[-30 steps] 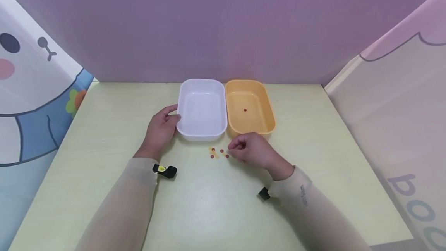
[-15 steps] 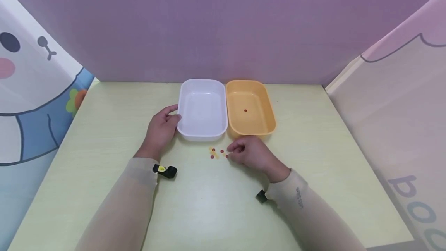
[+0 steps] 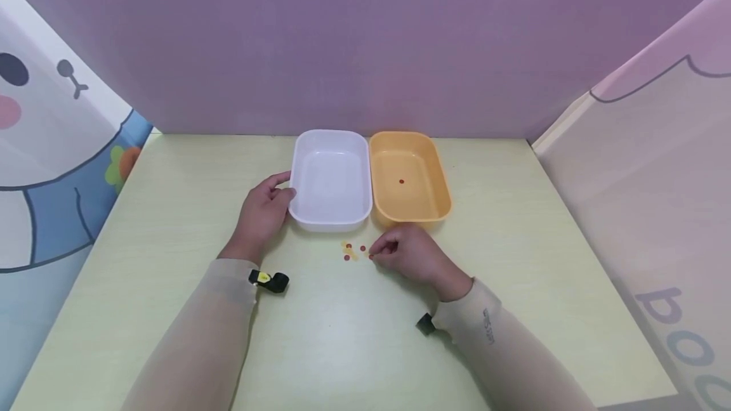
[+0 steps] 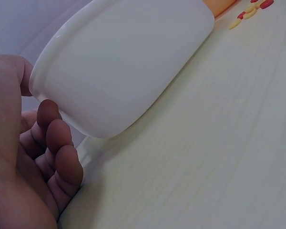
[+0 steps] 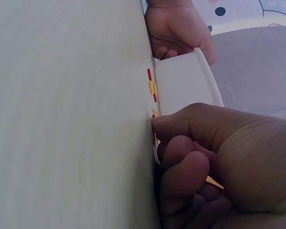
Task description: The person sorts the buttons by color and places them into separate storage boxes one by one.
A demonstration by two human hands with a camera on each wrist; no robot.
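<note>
My left hand [image 3: 259, 217] holds the near-left side of a white plastic tray [image 3: 331, 228], its thumb and index finger at the rim; in the left wrist view its other fingers curl beneath that rim. My right hand [image 3: 414, 255] is low over the table in front of an orange tray [image 3: 447, 198]. Its thumb and index fingertips come together at a small red round pill [image 3: 371, 257], partly hidden by the thumb. To the left of those fingertips lie other red pills [image 3: 346, 257] and several oblong yellow pills [image 4: 250, 13].
Both trays stand side by side near the purple back wall [image 3: 342, 43]. One red pill [image 3: 401, 181] lies inside the orange tray; the white one shows a bare floor. The pale wooden table [image 3: 337, 347] runs between printed side panels [image 3: 639, 163]. Black straps are on both wrists.
My right hand has moved slightly towards the near left, and its thumb and index fingertips have closed in at the red pill. The left hand and trays stay put.
</note>
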